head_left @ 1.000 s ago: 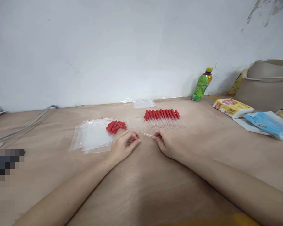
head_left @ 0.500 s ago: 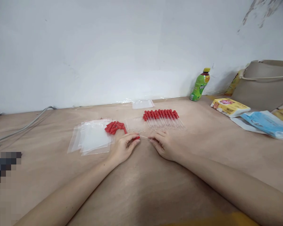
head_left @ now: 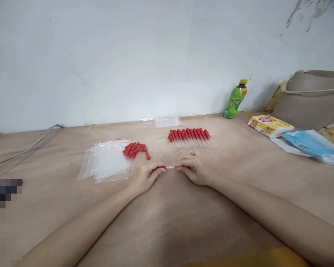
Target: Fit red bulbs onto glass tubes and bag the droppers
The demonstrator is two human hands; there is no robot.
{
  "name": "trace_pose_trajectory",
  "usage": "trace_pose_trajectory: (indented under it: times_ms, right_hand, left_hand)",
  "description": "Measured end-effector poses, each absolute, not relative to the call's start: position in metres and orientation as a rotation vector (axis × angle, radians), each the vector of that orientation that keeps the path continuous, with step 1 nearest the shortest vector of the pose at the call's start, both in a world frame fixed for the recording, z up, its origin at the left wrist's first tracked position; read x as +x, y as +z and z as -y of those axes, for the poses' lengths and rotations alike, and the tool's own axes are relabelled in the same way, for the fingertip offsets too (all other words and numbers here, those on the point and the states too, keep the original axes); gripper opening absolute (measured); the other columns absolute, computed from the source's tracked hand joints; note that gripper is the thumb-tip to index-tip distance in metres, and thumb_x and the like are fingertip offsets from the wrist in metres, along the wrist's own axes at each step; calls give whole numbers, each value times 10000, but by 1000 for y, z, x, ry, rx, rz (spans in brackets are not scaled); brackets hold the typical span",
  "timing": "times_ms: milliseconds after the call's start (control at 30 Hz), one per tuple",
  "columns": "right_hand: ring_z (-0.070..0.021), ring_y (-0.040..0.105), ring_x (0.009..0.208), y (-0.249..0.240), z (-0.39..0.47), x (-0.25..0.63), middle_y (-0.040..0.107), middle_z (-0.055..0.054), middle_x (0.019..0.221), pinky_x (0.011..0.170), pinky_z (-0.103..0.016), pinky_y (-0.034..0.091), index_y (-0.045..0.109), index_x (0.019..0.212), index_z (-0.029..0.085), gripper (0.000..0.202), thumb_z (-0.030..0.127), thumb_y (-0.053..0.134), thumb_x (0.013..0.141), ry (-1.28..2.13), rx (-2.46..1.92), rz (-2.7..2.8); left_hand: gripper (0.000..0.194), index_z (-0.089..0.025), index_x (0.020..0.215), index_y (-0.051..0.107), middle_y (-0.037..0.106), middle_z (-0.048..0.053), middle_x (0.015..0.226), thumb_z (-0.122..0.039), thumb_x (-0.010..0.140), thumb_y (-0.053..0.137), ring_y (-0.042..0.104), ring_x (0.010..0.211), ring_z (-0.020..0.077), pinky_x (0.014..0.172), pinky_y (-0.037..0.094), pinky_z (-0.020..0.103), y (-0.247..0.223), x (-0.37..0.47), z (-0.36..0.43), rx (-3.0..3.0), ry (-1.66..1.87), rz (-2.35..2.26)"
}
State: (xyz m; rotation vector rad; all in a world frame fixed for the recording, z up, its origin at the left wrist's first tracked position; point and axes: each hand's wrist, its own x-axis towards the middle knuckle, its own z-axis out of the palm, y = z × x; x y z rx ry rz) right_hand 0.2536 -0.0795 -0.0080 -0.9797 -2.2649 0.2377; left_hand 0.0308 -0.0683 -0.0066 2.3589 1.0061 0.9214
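Observation:
My left hand (head_left: pixel 149 175) is closed on a red rubber bulb (head_left: pixel 163 167), most of it hidden by the fingers. Between thumb and fingers, my right hand (head_left: pixel 193 168) pinches a thin clear dropper tube (head_left: pixel 170 167), whose left end meets the bulb. How far the tube sits inside the bulb cannot be seen. Beyond the left hand lies a pile of loose red bulbs (head_left: pixel 135 149). Bare clear tubes (head_left: pixel 159 146) lie side by side behind the gap between the hands. A row of droppers with red bulbs fitted (head_left: pixel 189 139) lies behind the right hand.
Clear zip bags (head_left: pixel 113 161) are stacked at the left, and another bag (head_left: pixel 168 122) lies by the wall. A grey cable (head_left: pixel 39 140) runs along the left. At the right stand a green bottle (head_left: pixel 235 100), a yellow tissue pack (head_left: pixel 269 125), a blue packet (head_left: pixel 314 144) and a grey bin (head_left: pixel 317 104).
Both hands have moved slightly towards me, away from the loose bulbs. The tube between them is now nearly level, and its exposed length looks a little shorter.

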Motion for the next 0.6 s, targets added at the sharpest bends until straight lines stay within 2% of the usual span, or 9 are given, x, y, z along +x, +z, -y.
trace_pose_trajectory:
  times_ms: [133,367,600]
  right_hand:
    - [-112,529,701,-3,77,259,637,-15,817,789,-333,227,650,909,232,193,256,467,852,184,-975,2345]
    - [-112,513,686,1,85,255,634,-22,802,741,-329,211,656,880,220,235,228,424,847,-101,-1012,2356]
    - [-115,462,629,-1,89,246,618,-27,734,691,-313,202,632,828,183,260,216,376,855,-85,-1045,2371]
  left_hand:
    - [187,-214,899,630,665,5,815,-277,861,459,603,717,131,658,474,242,0,32,73,2515,819,-940]
    - [199,-194,879,617,639,8,745,-283,871,439,570,656,120,608,437,233,2,35,75,2608,799,-933]
    - [168,-172,856,597,620,10,726,-285,855,474,554,649,116,594,416,223,0,34,75,2622,800,-939]
